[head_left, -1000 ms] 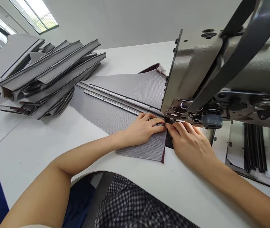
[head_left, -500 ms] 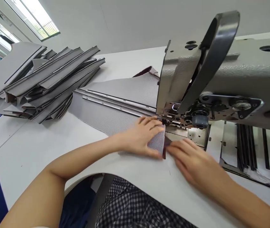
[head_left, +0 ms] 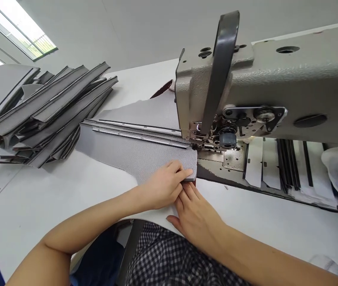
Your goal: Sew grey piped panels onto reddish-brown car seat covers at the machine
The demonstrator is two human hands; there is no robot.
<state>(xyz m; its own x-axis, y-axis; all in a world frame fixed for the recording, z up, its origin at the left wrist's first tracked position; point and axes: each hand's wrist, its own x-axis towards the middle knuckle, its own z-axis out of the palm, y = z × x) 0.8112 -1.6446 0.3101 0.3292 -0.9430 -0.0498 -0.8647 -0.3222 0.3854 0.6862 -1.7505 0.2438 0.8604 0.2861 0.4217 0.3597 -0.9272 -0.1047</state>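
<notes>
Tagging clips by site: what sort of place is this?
Likely a sewing workshop or factory: an industrial sewing machine, a stack of grey fabric pieces, and the left hand and right hand at the edge of a grey panel.

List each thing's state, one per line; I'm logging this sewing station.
left hand: flat on the grey fabric, near its corner.
right hand: fingers straight, touching that corner's edge.
grey fabric: spread flat, one end at the sewing machine.
sewing machine: whether running, cannot tell.
fabric stack: piled unevenly, far left.
</notes>
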